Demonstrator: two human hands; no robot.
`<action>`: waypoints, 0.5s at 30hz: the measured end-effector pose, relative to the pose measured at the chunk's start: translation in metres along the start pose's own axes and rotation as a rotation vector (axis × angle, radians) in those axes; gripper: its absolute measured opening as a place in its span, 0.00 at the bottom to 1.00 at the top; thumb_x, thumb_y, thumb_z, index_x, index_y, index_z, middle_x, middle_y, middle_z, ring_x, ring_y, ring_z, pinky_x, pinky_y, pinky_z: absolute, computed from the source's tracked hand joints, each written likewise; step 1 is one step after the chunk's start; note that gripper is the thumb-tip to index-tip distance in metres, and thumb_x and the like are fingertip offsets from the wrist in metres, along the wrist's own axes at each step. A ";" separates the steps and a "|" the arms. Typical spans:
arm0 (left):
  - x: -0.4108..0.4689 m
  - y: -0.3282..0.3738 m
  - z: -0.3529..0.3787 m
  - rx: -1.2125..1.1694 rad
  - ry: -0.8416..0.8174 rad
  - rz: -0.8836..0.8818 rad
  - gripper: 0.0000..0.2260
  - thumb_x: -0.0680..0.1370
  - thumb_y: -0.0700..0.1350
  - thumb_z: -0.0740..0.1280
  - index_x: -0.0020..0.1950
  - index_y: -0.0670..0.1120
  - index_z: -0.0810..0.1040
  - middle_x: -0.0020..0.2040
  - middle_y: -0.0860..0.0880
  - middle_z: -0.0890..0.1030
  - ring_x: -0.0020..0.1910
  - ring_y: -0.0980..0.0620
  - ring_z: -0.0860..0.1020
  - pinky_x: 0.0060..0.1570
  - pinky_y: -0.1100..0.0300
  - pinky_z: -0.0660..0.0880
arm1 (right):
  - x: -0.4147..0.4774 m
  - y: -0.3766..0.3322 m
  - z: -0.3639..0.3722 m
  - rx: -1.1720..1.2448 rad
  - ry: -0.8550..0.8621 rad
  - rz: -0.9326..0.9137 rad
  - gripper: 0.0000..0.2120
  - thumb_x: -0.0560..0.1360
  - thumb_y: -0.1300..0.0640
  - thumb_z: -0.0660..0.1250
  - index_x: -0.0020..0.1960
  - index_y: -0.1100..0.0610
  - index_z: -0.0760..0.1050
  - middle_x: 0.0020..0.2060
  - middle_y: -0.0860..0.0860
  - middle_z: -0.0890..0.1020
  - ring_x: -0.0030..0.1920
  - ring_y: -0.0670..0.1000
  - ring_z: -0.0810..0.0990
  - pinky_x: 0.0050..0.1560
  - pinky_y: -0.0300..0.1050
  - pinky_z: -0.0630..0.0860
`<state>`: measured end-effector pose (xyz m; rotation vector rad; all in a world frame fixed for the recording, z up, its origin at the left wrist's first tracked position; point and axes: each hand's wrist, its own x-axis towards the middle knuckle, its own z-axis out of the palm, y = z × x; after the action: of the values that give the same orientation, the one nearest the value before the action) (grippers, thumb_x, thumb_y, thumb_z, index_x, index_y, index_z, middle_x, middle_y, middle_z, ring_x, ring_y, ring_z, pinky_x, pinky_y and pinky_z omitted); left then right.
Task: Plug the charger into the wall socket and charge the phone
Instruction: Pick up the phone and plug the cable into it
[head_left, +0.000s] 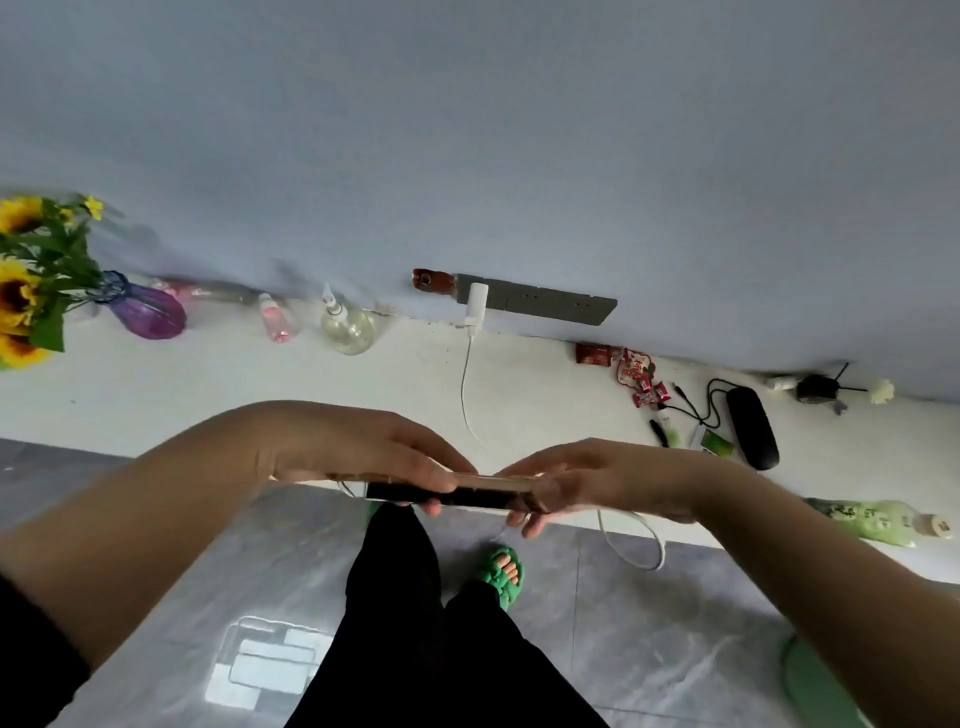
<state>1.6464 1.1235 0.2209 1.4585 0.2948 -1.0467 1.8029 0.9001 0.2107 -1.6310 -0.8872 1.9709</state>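
White block charger (476, 301) sits in the grey wall socket strip (540, 301) at 12 o'clock; its thin cable (466, 395) trails down the counter. Left hand (358, 447) and right hand (582, 478) pinch the flat black phone (467, 496) by its ends.

Both bare forearms reach forward and inward from the lower corners, meeting at centre. The left hand (363, 452) is palm down, fingers curled in a grip, thumb underneath. The right hand (576, 480) faces it, fingers closed in a pinch, fingertips nearly touching the left hand's.
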 end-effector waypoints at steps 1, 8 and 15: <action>-0.005 -0.011 -0.012 -0.171 -0.072 0.024 0.22 0.72 0.57 0.68 0.64 0.51 0.77 0.58 0.45 0.82 0.56 0.52 0.79 0.51 0.66 0.75 | 0.007 0.002 -0.001 0.126 -0.089 -0.001 0.18 0.76 0.44 0.60 0.62 0.47 0.77 0.58 0.52 0.83 0.60 0.50 0.80 0.62 0.39 0.74; 0.006 -0.091 -0.074 -0.779 0.054 0.029 0.27 0.74 0.62 0.64 0.65 0.43 0.75 0.61 0.39 0.80 0.59 0.38 0.79 0.54 0.47 0.78 | 0.086 0.027 0.008 0.881 -0.377 0.102 0.34 0.77 0.35 0.53 0.72 0.58 0.68 0.69 0.63 0.72 0.71 0.59 0.70 0.74 0.49 0.63; 0.070 -0.153 -0.126 -0.987 0.575 -0.056 0.14 0.79 0.54 0.61 0.53 0.46 0.79 0.47 0.45 0.81 0.44 0.47 0.83 0.46 0.53 0.80 | 0.190 0.046 0.028 1.081 0.047 0.235 0.25 0.77 0.38 0.55 0.63 0.52 0.76 0.61 0.56 0.81 0.61 0.54 0.81 0.54 0.44 0.79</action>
<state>1.6275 1.2407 0.0480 0.7939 1.0943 -0.3611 1.7379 0.9921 0.0480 -1.1102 0.4101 1.9616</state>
